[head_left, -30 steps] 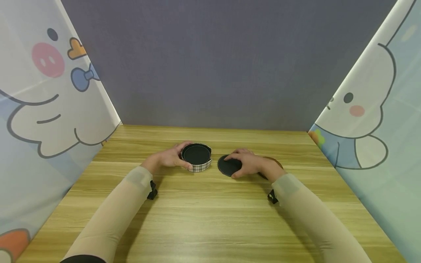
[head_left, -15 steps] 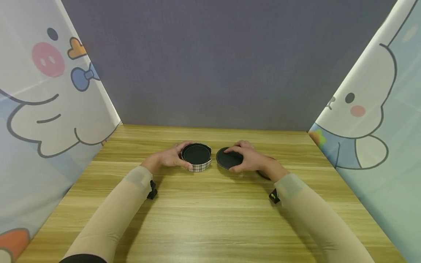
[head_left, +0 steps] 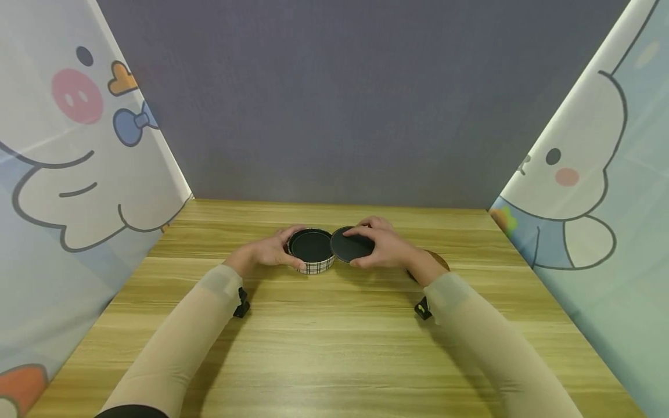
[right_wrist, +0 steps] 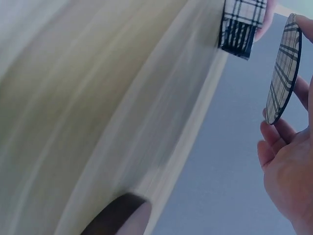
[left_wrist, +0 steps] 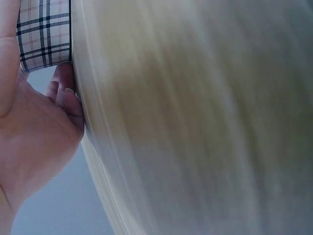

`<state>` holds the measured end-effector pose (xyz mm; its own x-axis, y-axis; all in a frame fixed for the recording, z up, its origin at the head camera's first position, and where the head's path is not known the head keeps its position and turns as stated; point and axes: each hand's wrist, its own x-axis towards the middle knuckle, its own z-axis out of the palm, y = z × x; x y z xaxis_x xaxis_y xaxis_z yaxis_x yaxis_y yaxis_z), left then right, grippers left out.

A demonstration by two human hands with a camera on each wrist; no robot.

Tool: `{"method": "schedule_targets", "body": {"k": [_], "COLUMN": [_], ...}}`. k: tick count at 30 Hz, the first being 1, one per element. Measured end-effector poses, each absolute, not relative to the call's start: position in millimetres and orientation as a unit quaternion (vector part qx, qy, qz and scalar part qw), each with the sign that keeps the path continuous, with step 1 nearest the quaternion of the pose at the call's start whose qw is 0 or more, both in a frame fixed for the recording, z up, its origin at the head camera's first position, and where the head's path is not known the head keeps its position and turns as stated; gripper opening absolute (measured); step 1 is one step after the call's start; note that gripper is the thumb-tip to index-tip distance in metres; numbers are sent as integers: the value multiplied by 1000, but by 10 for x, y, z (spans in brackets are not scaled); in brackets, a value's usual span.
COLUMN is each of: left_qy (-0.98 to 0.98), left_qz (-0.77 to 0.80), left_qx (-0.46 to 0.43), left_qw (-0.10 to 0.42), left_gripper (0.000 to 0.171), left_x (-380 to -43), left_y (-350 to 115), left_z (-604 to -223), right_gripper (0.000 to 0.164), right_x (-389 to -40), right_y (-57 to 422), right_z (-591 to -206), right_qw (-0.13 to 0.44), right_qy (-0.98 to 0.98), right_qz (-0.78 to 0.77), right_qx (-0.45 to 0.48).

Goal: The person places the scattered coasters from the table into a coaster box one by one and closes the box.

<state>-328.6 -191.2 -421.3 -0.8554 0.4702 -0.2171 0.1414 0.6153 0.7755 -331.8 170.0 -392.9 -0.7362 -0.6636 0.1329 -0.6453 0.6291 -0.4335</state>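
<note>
A round coaster holder (head_left: 317, 267) with a plaid side wall and a black inside stands on the table. My left hand (head_left: 272, 248) grips it from the left, thumb in front and fingers behind; its plaid wall (left_wrist: 45, 34) fills the top left corner of the left wrist view. Just to the right, my right hand (head_left: 384, 247) pinches a round black coaster (head_left: 350, 244) by its edge. The coaster is raised and tilted, its left edge overlapping the holder's right rim in the head view. Its plaid underside (right_wrist: 283, 68) faces the right wrist camera.
A brown and dark round piece (head_left: 438, 260) lies on the table, partly hidden behind my right wrist. The wooden table (head_left: 324, 348) meets a grey panel (head_left: 334, 116) at the back. Printed cartoon curtains (head_left: 104, 174) stand at both sides.
My right hand has lifted the coaster off the table and carried it left and slightly away from me, up to the holder. The left hand and the holder have stayed put.
</note>
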Motion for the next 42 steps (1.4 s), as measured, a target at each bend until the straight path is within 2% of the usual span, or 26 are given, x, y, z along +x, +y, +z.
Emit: {"method": "schedule_targets", "body": {"k": [12, 22, 35, 42], "left_qy": [875, 869, 860, 858], "left_qz": [395, 407, 415, 422], "left_qx": [184, 167, 189, 175], "left_qw": [211, 226, 230, 236], "left_gripper": [129, 132, 123, 126], "left_x": [-3333, -3414, -3392, -3399], "left_y": [-1930, -1961, -1961, -1973], "left_z": [-4251, -4330, -4303, -4294], "right_gripper": [73, 72, 73, 72], "right_x": [-3390, -3450, -3518, -3515], "right_y": [1363, 1078, 842, 792], "right_z": [-3949, -4008, -4129, -4122], "right_qw": [14, 33, 57, 65], "right_qy": [891, 892, 897, 896], "right_qz": [-248, -244, -229, -232], "right_qx": [-381, -380, -375, -372]}}
